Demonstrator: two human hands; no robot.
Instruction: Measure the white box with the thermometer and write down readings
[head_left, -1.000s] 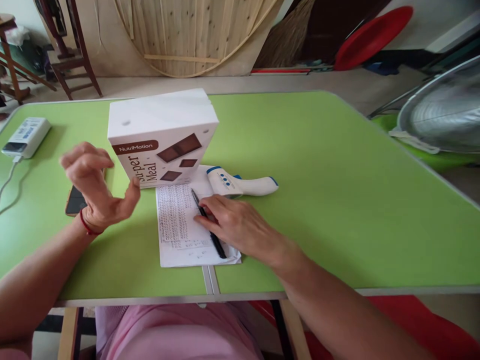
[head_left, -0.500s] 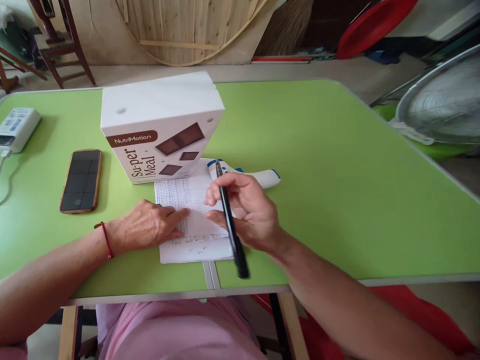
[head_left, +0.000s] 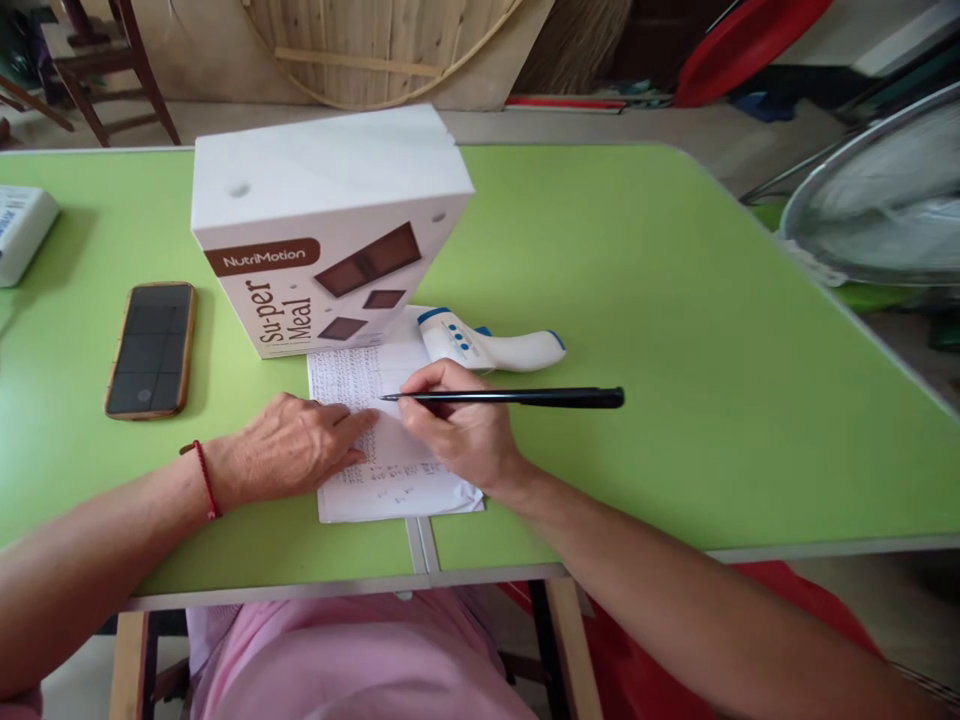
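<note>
Green worktop point(head_left: 697, 380); on it we see a white box point(head_left: 330, 270), handwritten paper point(head_left: 394, 445) by its lower right corner. Right hand point(head_left: 469, 430): fingers pinch black pen point(head_left: 555, 397), tip at the paper. Left hand point(head_left: 289, 450): palm down on paper, index and thumb spread. We note thermometer gun point(head_left: 499, 347) just beyond right hand.

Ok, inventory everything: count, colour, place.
Flat table: 1, green, centre
Handwritten paper: 1, white, on table
Cardboard box: 1, white, behind paper
Slim pen: 1, black, tip at paper
Pistol-shaped thermometer: 1, white, right of box
Rectangular phone: 1, black, left
Boxy device: 1, white, leftmost
Round wooden panel: 1, tan, background
Wooden chair: 1, brown, background
Rounded object: 1, red, background
Round object: 1, silver, rightmost
Braided bracelet: 1, red, lower left
Garment: 1, pink, bottom
Left hand: 1, ungloved, on paper
Right hand: 1, ungloved, holding pen
</note>
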